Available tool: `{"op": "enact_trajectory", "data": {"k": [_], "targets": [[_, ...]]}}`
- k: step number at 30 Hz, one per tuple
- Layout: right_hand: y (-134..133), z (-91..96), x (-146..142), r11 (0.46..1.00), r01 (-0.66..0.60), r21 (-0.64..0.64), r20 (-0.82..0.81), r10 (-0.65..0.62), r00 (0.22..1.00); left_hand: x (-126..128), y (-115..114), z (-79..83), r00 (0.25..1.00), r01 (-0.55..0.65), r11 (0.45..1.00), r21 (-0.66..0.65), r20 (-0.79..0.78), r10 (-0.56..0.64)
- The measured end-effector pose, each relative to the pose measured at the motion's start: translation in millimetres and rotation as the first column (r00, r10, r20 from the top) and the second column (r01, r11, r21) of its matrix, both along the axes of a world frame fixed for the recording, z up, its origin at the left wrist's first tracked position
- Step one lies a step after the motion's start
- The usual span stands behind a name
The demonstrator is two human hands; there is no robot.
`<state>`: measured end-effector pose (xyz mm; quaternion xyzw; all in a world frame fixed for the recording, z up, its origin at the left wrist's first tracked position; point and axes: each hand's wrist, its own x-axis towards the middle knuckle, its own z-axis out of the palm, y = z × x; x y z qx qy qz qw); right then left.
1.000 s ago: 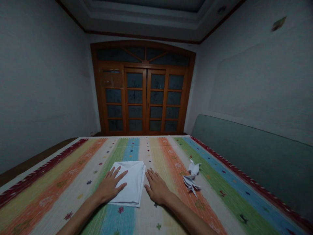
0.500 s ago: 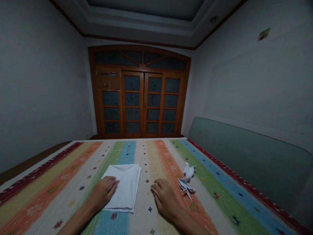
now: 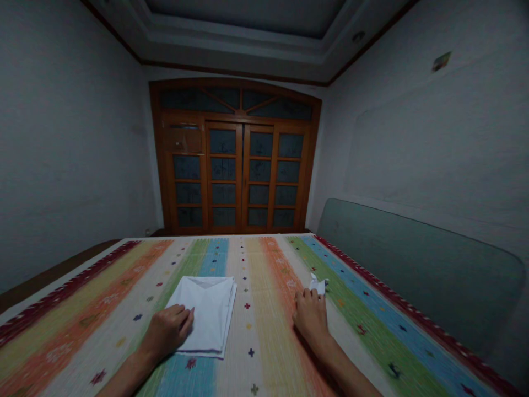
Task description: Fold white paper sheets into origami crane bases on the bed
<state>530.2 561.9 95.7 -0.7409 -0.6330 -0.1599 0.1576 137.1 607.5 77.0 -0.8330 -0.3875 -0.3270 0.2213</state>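
Observation:
My left hand [image 3: 167, 331] rests on the left edge of a small stack of white square paper [image 3: 209, 314], its fingers curled in and the thumb lying toward the sheets. Folded creases show on the top sheet, near its far edge. Further right, my right hand [image 3: 311, 317] is closed, knuckles up, over the nearer of two white origami cranes; the hand hides that one. Just beyond the fingertips, the other origami crane [image 3: 318, 285] is partly visible on the cloth.
A striped, patterned cloth [image 3: 264, 275] covers the table. Along the right side runs a pale green panel [image 3: 413, 264] against the wall. Wooden doors with glass panes [image 3: 239, 165] stand beyond the far table edge.
My right hand has moved right, from the bare cloth onto the nearer origami crane, which it now covers. My left hand has shifted slightly left and nearer, its fingers more curled.

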Motion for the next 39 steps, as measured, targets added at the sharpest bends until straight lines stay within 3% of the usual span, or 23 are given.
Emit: {"op": "enact_trajectory", "data": {"k": [8, 15, 16, 19, 23, 32, 39], "targets": [[4, -6.1, 4, 1.0, -0.015, 0.012, -0.01, 0.015, 1.0, 7, -14, 9.4, 0.998, 0.037, 0.997, 0.069, 0.045, -0.04], [-1, -4.0, -18, 0.966, -0.212, 0.151, -0.081, 0.225, 0.971, 58, -54, 9.4, 0.983, 0.096, 0.995, 0.018, 0.157, -0.097], [-3, -5.9, -23, 0.949, -0.258, 0.182, -0.095, 0.278, 0.956, 67, -59, 10.4, 0.969, 0.136, 0.991, -0.02, 0.211, -0.129], [-10, -15.1, -42, 0.776, -0.418, 0.471, -0.25, 0.573, 0.781, 87, -69, 11.2, 0.912, 0.218, 0.964, -0.155, 0.383, -0.145], [-20, -29.4, -68, 0.646, -0.435, 0.627, -0.315, 0.721, 0.617, 99, -75, 1.9, 0.838, 0.283, 0.93, -0.235, 0.533, -0.12], [-27, -38.0, -92, 0.484, -0.588, 0.649, -0.199, 0.853, 0.483, 100, -71, -23.4, 0.797, 0.396, 0.87, -0.293, 0.581, -0.167], [-32, -40.1, -96, 0.473, -0.593, 0.651, -0.294, 0.878, 0.377, 101, -77, -10.4, 0.746, 0.513, 0.774, -0.371, 0.639, -0.188]]}}
